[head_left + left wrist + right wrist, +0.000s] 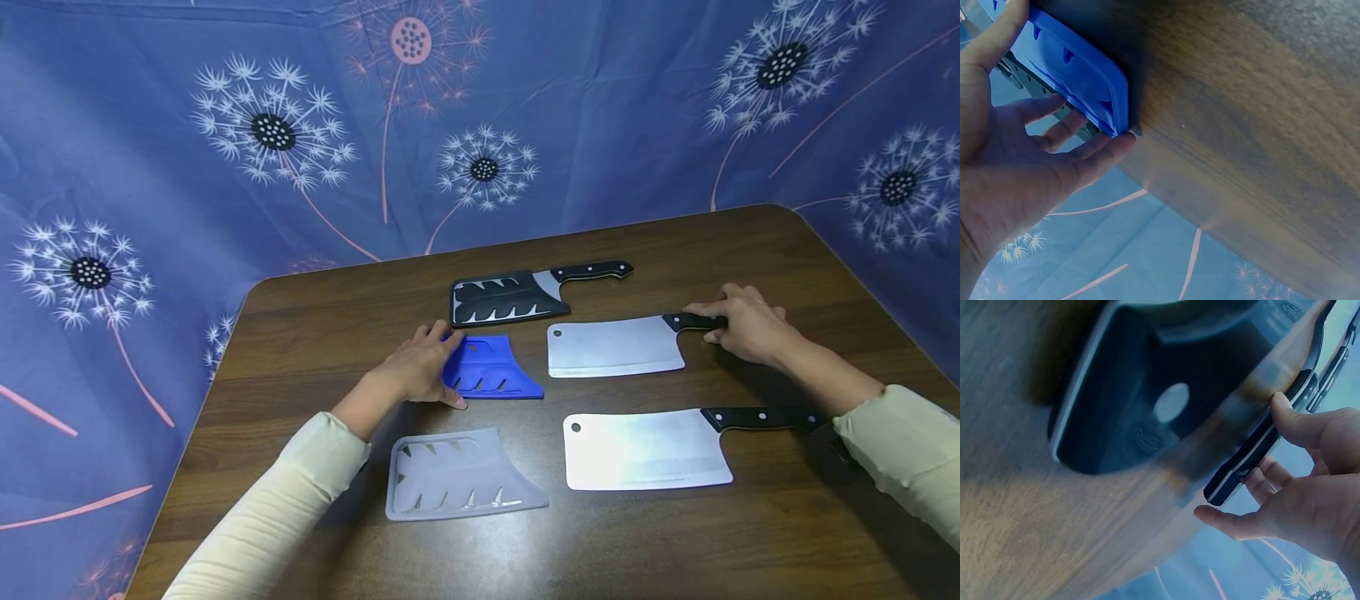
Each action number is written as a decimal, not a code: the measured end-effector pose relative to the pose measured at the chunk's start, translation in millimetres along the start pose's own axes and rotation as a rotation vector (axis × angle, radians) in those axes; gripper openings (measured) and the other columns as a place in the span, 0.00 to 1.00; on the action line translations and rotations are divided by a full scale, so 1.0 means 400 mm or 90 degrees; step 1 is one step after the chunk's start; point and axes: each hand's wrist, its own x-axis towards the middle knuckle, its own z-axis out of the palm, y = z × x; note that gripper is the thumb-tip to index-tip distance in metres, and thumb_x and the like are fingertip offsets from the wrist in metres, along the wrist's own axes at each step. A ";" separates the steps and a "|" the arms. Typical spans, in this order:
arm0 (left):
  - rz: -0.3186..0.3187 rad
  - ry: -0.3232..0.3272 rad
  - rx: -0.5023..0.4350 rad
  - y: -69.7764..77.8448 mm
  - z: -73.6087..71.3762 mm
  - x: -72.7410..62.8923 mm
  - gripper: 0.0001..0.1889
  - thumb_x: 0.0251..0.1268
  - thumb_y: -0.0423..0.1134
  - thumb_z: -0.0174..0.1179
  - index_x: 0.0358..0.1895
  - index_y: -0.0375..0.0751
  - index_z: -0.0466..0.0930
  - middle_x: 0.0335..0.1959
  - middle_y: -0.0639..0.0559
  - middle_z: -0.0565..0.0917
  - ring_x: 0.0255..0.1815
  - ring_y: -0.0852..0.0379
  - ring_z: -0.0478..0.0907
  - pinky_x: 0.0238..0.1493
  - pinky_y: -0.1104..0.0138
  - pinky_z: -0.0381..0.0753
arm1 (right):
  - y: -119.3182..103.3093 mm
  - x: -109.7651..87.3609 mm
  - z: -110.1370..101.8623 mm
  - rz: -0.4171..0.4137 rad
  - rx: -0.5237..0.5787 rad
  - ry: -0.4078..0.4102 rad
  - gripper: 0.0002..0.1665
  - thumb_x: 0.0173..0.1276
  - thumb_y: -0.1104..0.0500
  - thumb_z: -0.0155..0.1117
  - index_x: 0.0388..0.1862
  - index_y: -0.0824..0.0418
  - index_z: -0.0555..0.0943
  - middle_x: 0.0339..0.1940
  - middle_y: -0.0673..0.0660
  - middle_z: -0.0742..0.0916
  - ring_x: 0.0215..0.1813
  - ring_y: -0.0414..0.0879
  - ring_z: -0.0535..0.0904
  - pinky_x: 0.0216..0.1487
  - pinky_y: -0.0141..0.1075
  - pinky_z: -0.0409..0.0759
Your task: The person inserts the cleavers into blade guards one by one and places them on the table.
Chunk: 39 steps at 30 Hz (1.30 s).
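My left hand (422,367) holds a blue plastic blade guard (487,371) at its left end, thumb at the near edge and fingers at the far edge. In the left wrist view the fingertips meet the rim of the blue guard (1079,65). To the right, my right hand (752,323) grips the black riveted handle of a cleaver (611,348) lying flat, its bare blade pointing left. The right wrist view has thumb and fingers on either side of that handle (1244,465). A second bare cleaver (645,450) lies nearer, its handle end partly under the right forearm.
A translucent white blade guard (465,479) lies near the front, left of the nearer cleaver. At the back, a third cleaver (592,271) sits in a black guard (510,298). All rest on a brown wooden table (315,333); a blue dandelion-print cloth (600,125) hangs behind.
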 end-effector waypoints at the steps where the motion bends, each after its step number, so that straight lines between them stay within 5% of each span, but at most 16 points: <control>1: -0.001 -0.002 0.000 0.001 0.000 0.001 0.60 0.38 0.62 0.75 0.76 0.44 0.54 0.69 0.43 0.59 0.68 0.41 0.58 0.64 0.46 0.66 | 0.000 0.000 0.000 0.001 0.002 -0.001 0.31 0.60 0.68 0.67 0.64 0.63 0.74 0.57 0.77 0.67 0.59 0.75 0.59 0.45 0.74 0.63; 8: -0.001 -0.013 -0.009 0.002 -0.005 0.006 0.60 0.36 0.61 0.76 0.76 0.44 0.54 0.69 0.43 0.59 0.69 0.40 0.57 0.64 0.45 0.64 | 0.001 0.000 0.000 0.003 0.017 -0.012 0.29 0.61 0.69 0.65 0.64 0.64 0.74 0.61 0.80 0.64 0.61 0.78 0.56 0.48 0.77 0.59; 18: 0.015 -0.002 -0.019 -0.008 0.002 0.008 0.59 0.37 0.62 0.76 0.75 0.45 0.56 0.68 0.44 0.60 0.69 0.41 0.57 0.65 0.41 0.60 | 0.004 -0.003 0.006 -0.014 0.013 0.033 0.25 0.59 0.73 0.65 0.57 0.66 0.80 0.48 0.75 0.73 0.52 0.71 0.64 0.40 0.64 0.70; 28: 0.007 0.014 -0.025 -0.016 0.005 0.006 0.58 0.34 0.64 0.76 0.73 0.44 0.60 0.69 0.44 0.61 0.69 0.42 0.57 0.63 0.38 0.61 | 0.003 -0.008 0.007 -0.010 0.032 0.044 0.25 0.55 0.80 0.60 0.54 0.71 0.80 0.60 0.82 0.67 0.62 0.78 0.58 0.51 0.72 0.63; 35: -0.003 0.047 -0.027 -0.024 0.004 0.004 0.60 0.32 0.67 0.75 0.73 0.42 0.60 0.68 0.44 0.62 0.68 0.43 0.58 0.62 0.39 0.63 | 0.001 -0.014 0.014 -0.039 0.031 0.126 0.31 0.50 0.83 0.57 0.56 0.71 0.79 0.45 0.71 0.75 0.50 0.67 0.65 0.43 0.66 0.65; 39: 0.007 0.099 -0.022 -0.029 0.001 -0.001 0.59 0.32 0.67 0.74 0.72 0.41 0.62 0.63 0.44 0.65 0.64 0.44 0.61 0.60 0.37 0.64 | -0.005 -0.021 0.003 -0.057 0.042 0.173 0.35 0.49 0.85 0.53 0.59 0.71 0.76 0.48 0.70 0.74 0.50 0.65 0.63 0.44 0.64 0.61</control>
